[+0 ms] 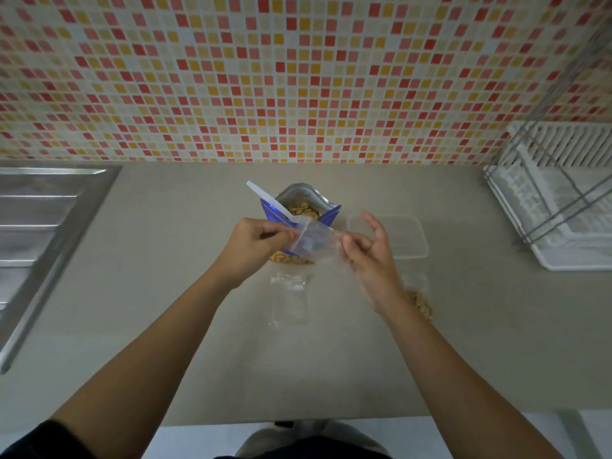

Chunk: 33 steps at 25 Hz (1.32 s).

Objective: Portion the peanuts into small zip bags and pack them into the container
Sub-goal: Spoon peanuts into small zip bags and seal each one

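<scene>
A small clear zip bag (311, 238) is held up between both hands, above the tabletop (198, 293). The left hand (251, 246) pinches one end, the right hand (371, 250) the other. Behind sits the open peanut pouch (299, 203); the container (407, 236) is just right.

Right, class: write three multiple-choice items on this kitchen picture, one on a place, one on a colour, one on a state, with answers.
1. Where is the container?
A. right of the peanut pouch
B. in the sink
C. on the rack

2. What colour is the spoon?
A. red
B. white
C. black

3. What do the left hand and right hand hold?
A. the zip bag, between them
B. the spoon
C. nothing

Answers: 1 A, it sits on the counter beside the pouch; 2 B, its handle shows white; 3 A, fingers of both pinch its edges.
</scene>
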Each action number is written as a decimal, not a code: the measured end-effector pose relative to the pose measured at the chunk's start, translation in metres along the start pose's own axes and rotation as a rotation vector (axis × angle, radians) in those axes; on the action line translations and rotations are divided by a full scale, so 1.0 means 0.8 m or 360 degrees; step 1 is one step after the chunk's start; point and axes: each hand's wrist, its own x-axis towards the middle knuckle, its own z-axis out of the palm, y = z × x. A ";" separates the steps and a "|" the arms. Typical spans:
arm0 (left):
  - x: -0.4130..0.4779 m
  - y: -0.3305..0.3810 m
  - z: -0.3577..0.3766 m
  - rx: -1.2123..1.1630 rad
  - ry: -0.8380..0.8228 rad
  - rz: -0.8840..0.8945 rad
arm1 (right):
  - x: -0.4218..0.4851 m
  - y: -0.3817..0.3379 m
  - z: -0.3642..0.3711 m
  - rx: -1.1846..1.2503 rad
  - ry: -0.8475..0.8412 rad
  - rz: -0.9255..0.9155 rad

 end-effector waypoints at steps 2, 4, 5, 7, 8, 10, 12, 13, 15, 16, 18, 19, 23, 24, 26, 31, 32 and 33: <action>0.004 0.005 0.001 -0.0046 0.0020 0.0018 | 0.008 -0.008 -0.001 -0.0066 -0.0040 -0.0006; 0.008 0.013 -0.002 -0.0194 -0.0034 0.0013 | 0.014 -0.017 -0.002 -0.0187 -0.0073 -0.0044; 0.012 0.016 -0.003 -0.0278 -0.0076 -0.0001 | 0.017 -0.021 -0.003 -0.0242 -0.0081 -0.0063; 0.020 0.023 -0.007 -0.0337 -0.0137 -0.0021 | 0.022 -0.031 -0.003 -0.0290 -0.0119 -0.0097; 0.024 0.026 -0.008 -0.0315 -0.0152 -0.0022 | 0.024 -0.035 -0.002 -0.0299 -0.0140 -0.0115; 0.029 0.033 -0.008 -0.0220 -0.0143 0.0001 | 0.029 -0.038 -0.002 -0.0313 -0.0156 -0.0127; 0.034 0.037 -0.005 -0.0169 -0.0082 0.0019 | 0.033 -0.040 -0.004 -0.0303 -0.0156 -0.0118; 0.034 0.037 -0.004 -0.0195 -0.0048 0.0022 | 0.035 -0.039 -0.006 -0.0295 -0.0151 -0.0109; 0.035 0.036 -0.001 -0.0218 0.0021 0.0034 | 0.036 -0.038 -0.011 -0.0252 -0.0141 -0.0102; 0.035 0.035 0.000 -0.0148 0.0056 0.0049 | 0.036 -0.039 -0.014 -0.0196 -0.0146 -0.0089; 0.036 0.034 0.003 0.0062 0.0122 0.0073 | 0.037 -0.039 -0.016 -0.0140 -0.0125 -0.0049; 0.037 0.035 0.004 0.0146 0.0147 0.0075 | 0.036 -0.041 -0.015 -0.0187 -0.0107 -0.0050; 0.047 0.046 -0.003 0.0374 0.0137 0.0027 | 0.042 -0.046 -0.014 -0.1088 -0.0014 -0.0431; 0.048 0.048 -0.005 0.0408 0.0116 0.0032 | 0.043 -0.047 -0.013 -0.1373 -0.0053 -0.0643; 0.050 0.051 -0.003 0.0385 0.0082 0.0037 | 0.045 -0.050 -0.001 -0.1757 -0.0201 -0.0917; 0.053 0.052 0.012 0.0343 0.0064 -0.0016 | 0.052 -0.043 0.026 -0.1919 -0.0264 -0.0928; 0.054 0.052 0.013 0.0388 0.0062 -0.0010 | 0.054 -0.041 0.027 -0.1898 -0.0246 -0.0929; 0.055 0.051 0.014 0.0428 0.0058 0.0003 | 0.056 -0.041 0.027 -0.1869 -0.0229 -0.0925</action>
